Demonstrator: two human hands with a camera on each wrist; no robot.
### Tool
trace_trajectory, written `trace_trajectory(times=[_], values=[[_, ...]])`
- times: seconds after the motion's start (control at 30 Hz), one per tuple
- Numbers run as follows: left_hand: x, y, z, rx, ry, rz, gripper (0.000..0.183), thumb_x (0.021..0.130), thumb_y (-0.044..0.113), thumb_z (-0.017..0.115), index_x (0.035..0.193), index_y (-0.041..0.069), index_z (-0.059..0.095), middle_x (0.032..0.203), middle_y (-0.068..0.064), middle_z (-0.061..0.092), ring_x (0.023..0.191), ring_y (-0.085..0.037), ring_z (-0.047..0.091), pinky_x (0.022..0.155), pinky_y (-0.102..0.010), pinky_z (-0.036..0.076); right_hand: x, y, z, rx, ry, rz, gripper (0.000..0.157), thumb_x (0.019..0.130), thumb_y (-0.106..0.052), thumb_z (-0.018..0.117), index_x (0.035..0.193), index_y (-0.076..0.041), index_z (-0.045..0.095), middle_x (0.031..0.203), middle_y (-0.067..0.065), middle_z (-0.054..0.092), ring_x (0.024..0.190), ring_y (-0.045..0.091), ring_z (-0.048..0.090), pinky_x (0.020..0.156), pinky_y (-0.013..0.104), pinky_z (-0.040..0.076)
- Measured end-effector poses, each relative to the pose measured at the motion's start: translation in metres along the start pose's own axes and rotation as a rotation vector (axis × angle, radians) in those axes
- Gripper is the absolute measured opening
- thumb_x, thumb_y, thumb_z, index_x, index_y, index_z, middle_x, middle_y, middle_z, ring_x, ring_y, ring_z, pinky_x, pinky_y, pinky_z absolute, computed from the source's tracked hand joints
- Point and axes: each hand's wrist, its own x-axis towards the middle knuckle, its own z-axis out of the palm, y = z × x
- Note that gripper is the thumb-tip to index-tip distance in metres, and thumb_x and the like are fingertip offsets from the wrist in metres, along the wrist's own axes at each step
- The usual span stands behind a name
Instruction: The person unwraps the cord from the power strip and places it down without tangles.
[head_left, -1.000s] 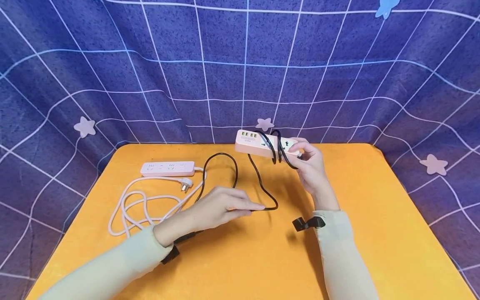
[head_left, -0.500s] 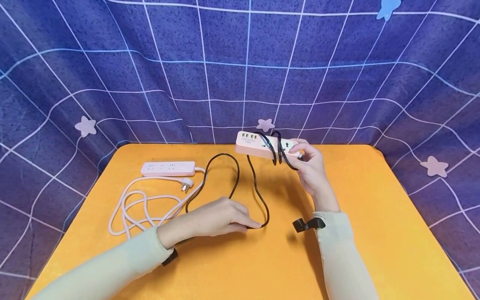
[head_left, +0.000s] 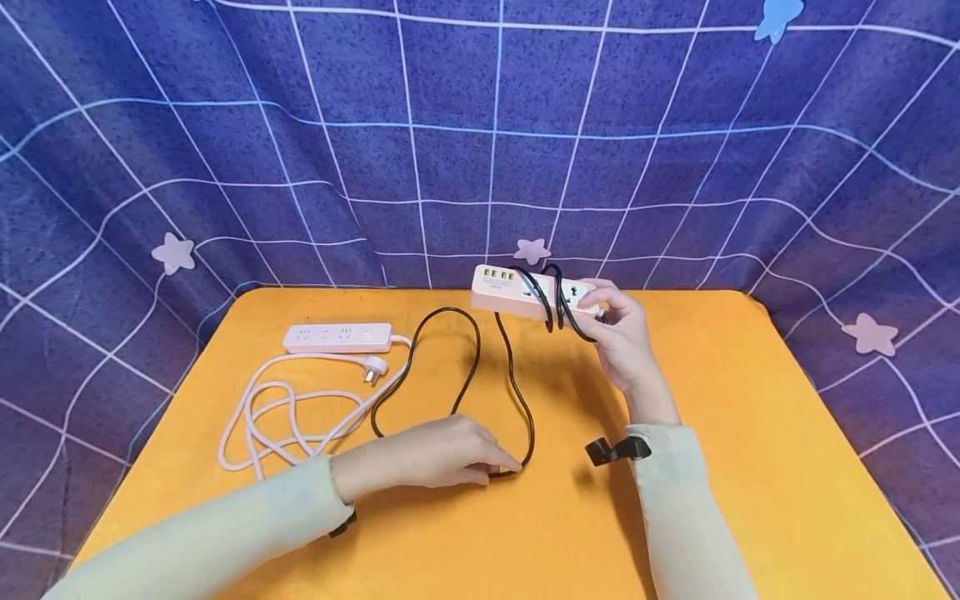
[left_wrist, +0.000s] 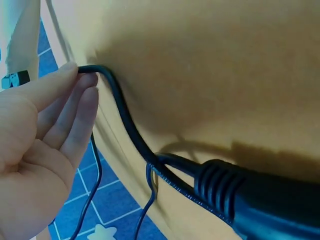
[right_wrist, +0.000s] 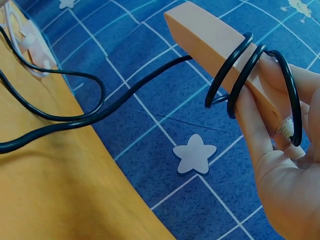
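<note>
My right hand [head_left: 624, 337] grips one end of a pink power strip [head_left: 504, 287], raised over the back of the table. Several turns of its black cord [head_left: 532, 429] are wound around the strip, as the right wrist view shows. From the strip the cord hangs down to my left hand [head_left: 450, 454], which pinches it between thumb and fingertips low over the table. The rest loops back across the tabletop. In the left wrist view a black ribbed plug-like piece [left_wrist: 270, 200] lies at the lower right; its far end is cut off.
A second, pale pink power strip [head_left: 337, 337] lies at the back left. Its pale cord [head_left: 285, 387] is loosely coiled in front, with a plug [head_left: 374, 367] beside it. A blue gridded curtain [head_left: 450, 167] with stars hangs behind the yellow table [head_left: 750, 467].
My left hand has moved down toward the table's front, drawing the pinched black cord along, and the hanging stretch is longer. My right hand and the raised power strip have hardly moved.
</note>
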Motion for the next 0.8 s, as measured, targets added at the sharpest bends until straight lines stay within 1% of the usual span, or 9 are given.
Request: trace_trajectory(times=[0.1,0.2,0.33,0.4,0.47,0.57,0.63,0.73,0.8], values=[[-0.001,-0.003,-0.002,-0.030,-0.003,-0.030,0.039,0.097,0.017,0.080,0.135,0.018,0.074,0.104,0.009,0.078,0.088,0.006,0.063,0.086,-0.016,0.053,0.001,0.000,0.000,-0.001,-0.006,-0.009,0.040,0.083,0.026,0.065,0.085,-0.013,0.075,0.129,0.009,0.056,0.103,0.019,0.062,0.072,0.020,0.058],[-0.001,-0.007,-0.008,-0.093,0.046,-0.068,0.036,0.099,0.018,0.078,0.135,0.017,0.074,0.105,0.008,0.078,0.087,0.007,0.064,0.084,-0.015,0.053,0.001,0.001,-0.001,0.000,-0.012,-0.017,0.040,0.082,0.026,0.065,0.085,-0.013,0.074,0.129,0.009,0.056,0.105,0.020,0.061,0.075,0.021,0.058],[0.000,-0.012,-0.024,-0.155,0.174,-0.150,0.028,0.101,0.018,0.074,0.129,0.015,0.076,0.105,0.006,0.079,0.088,0.004,0.069,0.082,-0.016,0.056,0.000,0.001,-0.001,0.017,-0.009,-0.017,0.039,0.082,0.026,0.065,0.085,-0.012,0.074,0.128,0.009,0.056,0.105,0.020,0.060,0.073,0.020,0.057],[-0.001,-0.016,-0.031,-0.192,0.244,-0.228,0.025,0.102,0.019,0.074,0.127,0.015,0.076,0.104,0.007,0.079,0.089,0.001,0.070,0.082,-0.019,0.058,0.000,0.001,-0.001,0.024,-0.008,-0.015,0.039,0.082,0.026,0.065,0.085,-0.012,0.075,0.128,0.009,0.057,0.105,0.020,0.060,0.072,0.020,0.057],[-0.001,-0.021,-0.037,-0.253,0.314,-0.311,0.023,0.102,0.018,0.074,0.124,0.016,0.076,0.104,0.007,0.079,0.091,-0.002,0.072,0.084,-0.023,0.059,-0.001,0.001,-0.002,0.025,-0.015,-0.016,0.040,0.082,0.026,0.064,0.086,-0.012,0.075,0.129,0.009,0.056,0.105,0.020,0.060,0.072,0.020,0.057],[0.000,-0.030,-0.043,-0.379,0.406,-0.449,0.021,0.102,0.020,0.074,0.123,0.018,0.075,0.107,0.006,0.079,0.095,-0.007,0.073,0.088,-0.028,0.060,-0.001,0.001,-0.002,0.016,-0.029,-0.020,0.039,0.083,0.026,0.065,0.085,-0.012,0.075,0.129,0.009,0.056,0.106,0.021,0.060,0.073,0.021,0.057],[0.001,-0.036,-0.045,-0.480,0.456,-0.522,0.022,0.102,0.022,0.074,0.124,0.019,0.074,0.109,0.005,0.079,0.098,-0.011,0.074,0.090,-0.031,0.060,-0.001,0.001,-0.001,0.010,-0.036,-0.027,0.039,0.084,0.025,0.065,0.086,-0.013,0.075,0.129,0.009,0.056,0.107,0.021,0.059,0.074,0.021,0.056],[0.006,-0.044,-0.044,-0.659,0.514,-0.599,0.029,0.102,0.025,0.074,0.129,0.017,0.070,0.114,0.000,0.078,0.104,-0.022,0.075,0.091,-0.036,0.061,-0.001,0.000,0.000,0.013,-0.039,-0.037,0.039,0.084,0.025,0.065,0.085,-0.013,0.075,0.128,0.008,0.057,0.109,0.022,0.058,0.075,0.021,0.056],[0.012,-0.050,-0.042,-0.793,0.551,-0.619,0.034,0.102,0.024,0.073,0.134,0.014,0.066,0.120,-0.006,0.076,0.111,-0.031,0.073,0.095,-0.041,0.061,-0.001,-0.001,0.001,0.015,-0.042,-0.040,0.040,0.083,0.025,0.065,0.086,-0.013,0.076,0.128,0.008,0.057,0.109,0.022,0.058,0.076,0.021,0.056]])
